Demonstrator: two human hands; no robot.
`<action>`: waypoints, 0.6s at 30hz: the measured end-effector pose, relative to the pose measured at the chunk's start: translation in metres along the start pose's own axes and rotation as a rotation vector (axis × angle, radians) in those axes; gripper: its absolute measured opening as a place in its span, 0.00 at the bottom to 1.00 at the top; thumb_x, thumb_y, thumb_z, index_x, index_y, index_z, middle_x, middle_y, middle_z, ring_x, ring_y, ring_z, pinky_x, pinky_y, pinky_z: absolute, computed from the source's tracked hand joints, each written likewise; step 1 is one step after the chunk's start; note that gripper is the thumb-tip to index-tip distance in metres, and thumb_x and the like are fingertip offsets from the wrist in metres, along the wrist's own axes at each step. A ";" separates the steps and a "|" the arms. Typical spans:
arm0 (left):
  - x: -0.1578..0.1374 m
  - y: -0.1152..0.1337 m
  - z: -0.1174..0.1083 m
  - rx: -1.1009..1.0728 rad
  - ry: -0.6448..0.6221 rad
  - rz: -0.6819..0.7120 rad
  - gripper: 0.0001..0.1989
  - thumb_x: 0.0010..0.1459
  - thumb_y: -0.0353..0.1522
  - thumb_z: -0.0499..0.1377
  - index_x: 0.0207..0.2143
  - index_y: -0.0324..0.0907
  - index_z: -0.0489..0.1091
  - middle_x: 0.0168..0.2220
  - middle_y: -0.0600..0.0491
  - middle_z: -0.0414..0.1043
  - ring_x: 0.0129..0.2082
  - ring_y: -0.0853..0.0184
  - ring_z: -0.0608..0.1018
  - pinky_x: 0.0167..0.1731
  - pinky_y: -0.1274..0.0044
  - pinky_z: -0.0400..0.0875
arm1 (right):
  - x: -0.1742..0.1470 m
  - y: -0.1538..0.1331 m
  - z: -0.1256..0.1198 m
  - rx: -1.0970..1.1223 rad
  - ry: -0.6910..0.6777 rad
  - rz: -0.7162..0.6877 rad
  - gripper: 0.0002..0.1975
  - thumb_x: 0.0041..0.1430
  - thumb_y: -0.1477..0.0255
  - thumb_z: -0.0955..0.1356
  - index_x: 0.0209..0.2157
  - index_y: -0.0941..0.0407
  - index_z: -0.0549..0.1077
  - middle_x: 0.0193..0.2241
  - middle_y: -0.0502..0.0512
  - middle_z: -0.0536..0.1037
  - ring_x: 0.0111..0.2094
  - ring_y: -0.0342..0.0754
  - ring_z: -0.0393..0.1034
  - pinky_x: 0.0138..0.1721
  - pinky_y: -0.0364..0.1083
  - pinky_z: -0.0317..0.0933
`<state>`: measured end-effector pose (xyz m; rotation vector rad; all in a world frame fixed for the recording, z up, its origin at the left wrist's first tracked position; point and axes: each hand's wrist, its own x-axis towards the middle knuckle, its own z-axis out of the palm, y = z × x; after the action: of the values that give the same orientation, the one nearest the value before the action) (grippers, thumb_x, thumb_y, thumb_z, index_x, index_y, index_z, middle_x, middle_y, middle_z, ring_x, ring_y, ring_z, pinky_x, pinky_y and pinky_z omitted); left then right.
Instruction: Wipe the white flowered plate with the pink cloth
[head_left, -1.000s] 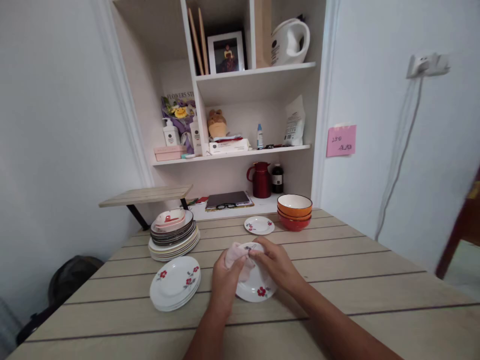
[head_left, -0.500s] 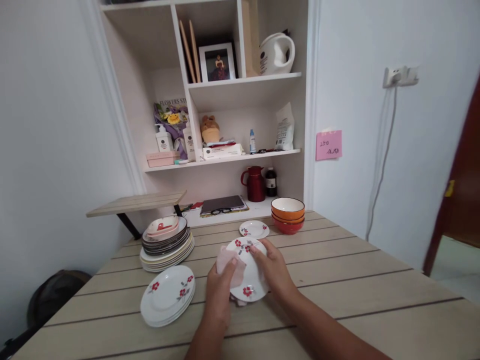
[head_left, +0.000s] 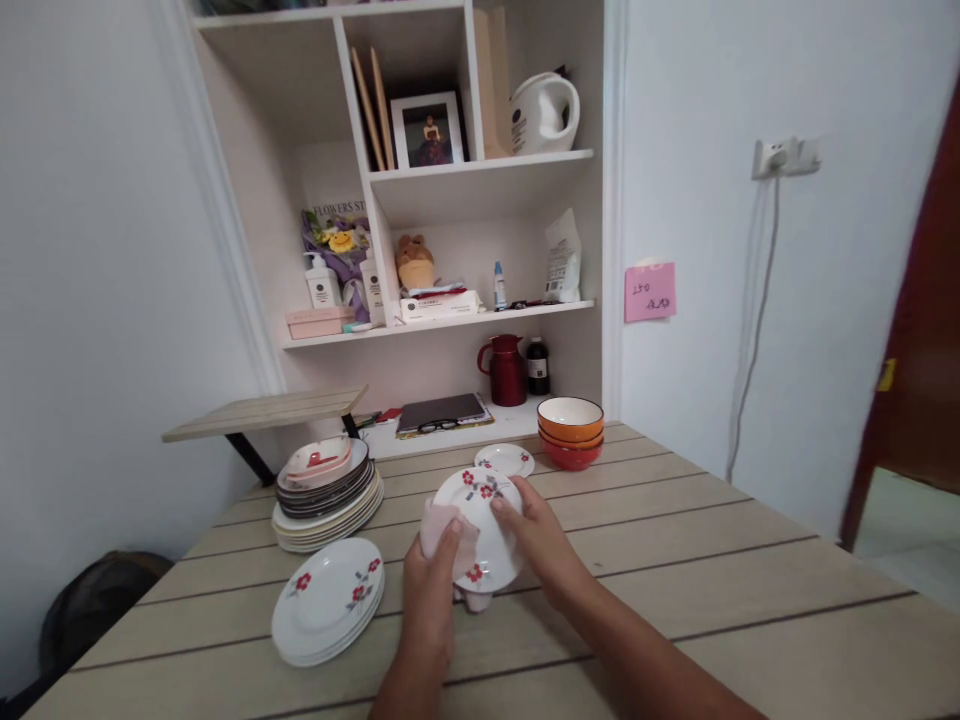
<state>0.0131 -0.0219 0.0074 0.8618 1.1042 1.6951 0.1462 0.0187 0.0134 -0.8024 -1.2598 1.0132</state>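
Note:
A white plate (head_left: 491,550) with red flowers is tilted up between my two hands, above the table. My left hand (head_left: 435,572) is closed round its left edge with a pale pink cloth (head_left: 442,530), part of which hangs below the rim. Gripping the right edge, my right hand (head_left: 536,535) has its thumb on the plate's face and its other fingers hidden behind. To the left lies a stack of matching flowered plates (head_left: 326,605). Another small flowered plate (head_left: 504,460) rests flat just beyond the held one.
Left at the back stands a taller stack of mixed plates (head_left: 330,510), topped by a pink-edged dish (head_left: 320,458). Orange and red bowls (head_left: 571,435) are stacked at the back right. Behind the slatted table (head_left: 675,570) are a red jug (head_left: 506,372), a laptop (head_left: 442,412) and white shelves (head_left: 480,165).
The plate has turned slightly in my hands, its lower flower shifting left. My view has shifted a little, so most things sit slightly further left. Both hands keep their grip.

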 end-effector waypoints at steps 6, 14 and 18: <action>0.000 0.006 0.000 0.203 0.051 0.133 0.28 0.43 0.45 0.68 0.42 0.34 0.76 0.32 0.45 0.81 0.29 0.60 0.80 0.28 0.75 0.74 | 0.002 -0.011 -0.008 -0.278 -0.015 -0.125 0.14 0.50 0.70 0.68 0.41 0.55 0.71 0.34 0.52 0.76 0.35 0.51 0.68 0.38 0.47 0.61; -0.002 0.003 -0.001 0.376 0.052 0.218 0.25 0.46 0.44 0.65 0.40 0.34 0.77 0.30 0.47 0.80 0.29 0.61 0.79 0.28 0.76 0.72 | 0.001 -0.013 -0.007 -0.310 -0.034 -0.151 0.18 0.50 0.69 0.70 0.44 0.54 0.69 0.38 0.52 0.76 0.39 0.53 0.69 0.42 0.48 0.61; -0.004 0.004 0.001 0.364 0.037 0.238 0.21 0.45 0.42 0.66 0.38 0.35 0.78 0.31 0.47 0.80 0.31 0.60 0.79 0.30 0.76 0.72 | 0.000 -0.015 -0.007 -0.329 -0.025 -0.160 0.17 0.50 0.67 0.71 0.43 0.54 0.70 0.36 0.52 0.77 0.38 0.52 0.69 0.41 0.48 0.61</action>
<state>0.0144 -0.0259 0.0117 1.2353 1.4080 1.7324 0.1554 0.0131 0.0263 -0.9240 -1.5098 0.6985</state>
